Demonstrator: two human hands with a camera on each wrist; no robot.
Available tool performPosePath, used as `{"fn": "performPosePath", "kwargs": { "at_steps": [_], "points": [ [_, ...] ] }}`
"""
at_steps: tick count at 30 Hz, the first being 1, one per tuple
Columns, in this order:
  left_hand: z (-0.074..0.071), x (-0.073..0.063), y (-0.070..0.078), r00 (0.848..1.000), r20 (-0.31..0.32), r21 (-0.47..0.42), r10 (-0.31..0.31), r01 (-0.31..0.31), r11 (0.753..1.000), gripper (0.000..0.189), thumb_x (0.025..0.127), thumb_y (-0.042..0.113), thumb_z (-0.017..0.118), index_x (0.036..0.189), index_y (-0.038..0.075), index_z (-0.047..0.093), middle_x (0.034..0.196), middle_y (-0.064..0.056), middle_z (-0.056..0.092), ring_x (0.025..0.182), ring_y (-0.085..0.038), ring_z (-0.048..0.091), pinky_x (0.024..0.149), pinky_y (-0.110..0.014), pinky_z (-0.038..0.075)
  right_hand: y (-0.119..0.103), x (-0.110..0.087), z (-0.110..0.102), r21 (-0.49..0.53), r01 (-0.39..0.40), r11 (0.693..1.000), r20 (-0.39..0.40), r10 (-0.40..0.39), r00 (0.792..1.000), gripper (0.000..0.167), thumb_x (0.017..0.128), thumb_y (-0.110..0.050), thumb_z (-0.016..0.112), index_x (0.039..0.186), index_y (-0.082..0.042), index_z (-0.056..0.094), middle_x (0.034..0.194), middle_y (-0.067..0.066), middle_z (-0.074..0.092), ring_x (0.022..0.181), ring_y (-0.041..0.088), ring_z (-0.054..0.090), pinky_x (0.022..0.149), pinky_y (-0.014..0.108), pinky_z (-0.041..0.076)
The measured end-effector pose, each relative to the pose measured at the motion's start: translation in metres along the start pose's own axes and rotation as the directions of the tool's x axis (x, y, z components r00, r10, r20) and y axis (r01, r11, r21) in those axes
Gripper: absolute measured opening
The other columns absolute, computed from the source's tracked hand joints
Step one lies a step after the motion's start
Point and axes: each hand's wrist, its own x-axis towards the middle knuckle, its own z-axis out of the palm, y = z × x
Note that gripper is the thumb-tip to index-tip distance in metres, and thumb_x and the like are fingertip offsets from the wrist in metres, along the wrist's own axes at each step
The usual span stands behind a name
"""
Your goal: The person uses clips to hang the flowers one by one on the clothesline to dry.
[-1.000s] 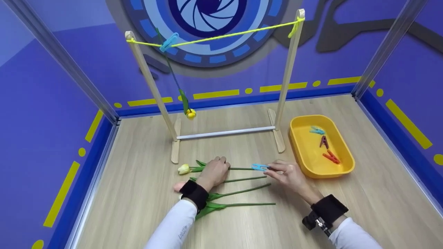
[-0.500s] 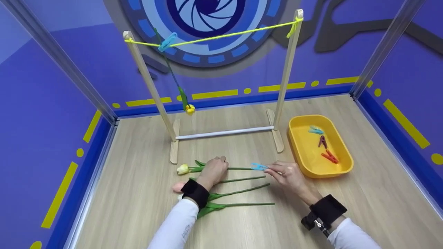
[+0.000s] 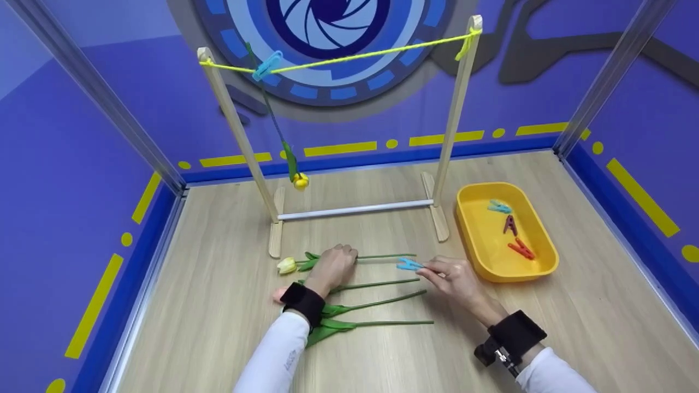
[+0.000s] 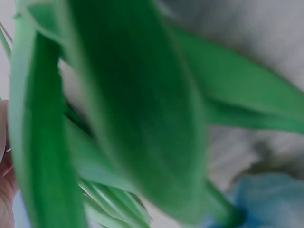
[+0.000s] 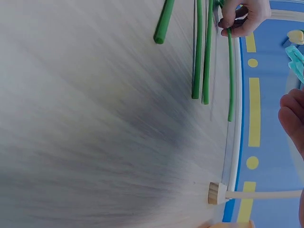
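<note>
My left hand [image 3: 334,266] pinches the green stem of a pale yellow tulip [image 3: 286,266]; the right wrist view shows that stem [image 5: 231,80] between the fingers. A gap with a shadow shows between stem and table. To the right, my right hand [image 3: 456,277] holds a light blue clothespin [image 3: 408,264] between thumb and fingers, its prongs pointing left, near the stem's free end. Three more tulips lie below in a row, one with a pink bloom [image 3: 279,295]; my left forearm hides other blooms. Large leaves [image 4: 137,104] and a bluish bloom [image 4: 270,199] fill the left wrist view.
A wooden rack [image 3: 451,120] with a yellow cord [image 3: 371,54] stands behind the hands. From the cord a yellow tulip [image 3: 300,180] hangs bloom-down by a blue clothespin [image 3: 267,66]. At right, a yellow tray [image 3: 469,240] holds three clothespins. Blue-purple walls enclose the table.
The pale yellow tulip's stem has risen off the table, its end swinging away from the clothespin. My left hand has shifted slightly up and left; the right hand has barely moved.
</note>
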Motion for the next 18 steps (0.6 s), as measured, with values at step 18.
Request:
{"fn": "performPosePath", "kwargs": {
  "at_steps": [18],
  "points": [
    [-0.018, 0.0, -0.023, 0.942, -0.276, -0.233, -0.19, 0.126, 0.964, 0.009, 0.102, 0.015, 0.054, 0.104, 0.009, 0.06, 0.086, -0.006, 0.069, 0.069, -0.023, 0.067, 0.058, -0.034, 0.054, -0.003, -0.002, 0.004, 0.019, -0.018, 1.0, 0.009, 0.018, 1.0, 0.014, 0.072, -0.001, 0.084, 0.082, -0.009, 0.078, 0.072, -0.002, 0.071, 0.061, 0.005, 0.063, 0.056, 0.013, 0.049]
  ]
}}
